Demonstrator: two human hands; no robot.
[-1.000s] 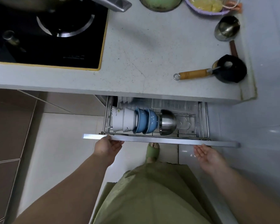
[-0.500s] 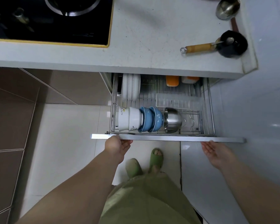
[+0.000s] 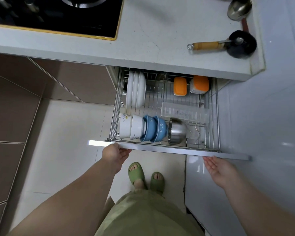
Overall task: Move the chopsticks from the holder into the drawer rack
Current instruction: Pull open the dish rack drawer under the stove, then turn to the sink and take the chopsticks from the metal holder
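Observation:
The wire drawer rack [image 3: 215, 116] stands pulled out from under the counter. My left hand [image 3: 115, 153] grips the left part of its metal front panel [image 3: 160, 148], fingers curled under the edge. My right hand [image 3: 217, 168] is palm up just under the panel's right end, fingers apart, holding nothing. A clear plastic tray [image 3: 184, 111] lies in the rack's middle right. No chopsticks or chopstick holder are visible.
In the rack: white plates [image 3: 135, 89], white bowls [image 3: 129, 126], blue bowls [image 3: 154, 128], a steel bowl [image 3: 176, 131], two orange-lidded containers [image 3: 180, 86]. On the counter [image 3: 160, 40] sit a hob [image 3: 58, 16], a black brush with wooden handle [image 3: 242, 44], a steel ladle [image 3: 238, 7]. A white wall stands at right.
The drawer has slid further out toward me, exposing the plates, clear tray and orange-lidded containers. Both hands came back with the front panel and my feet stepped back.

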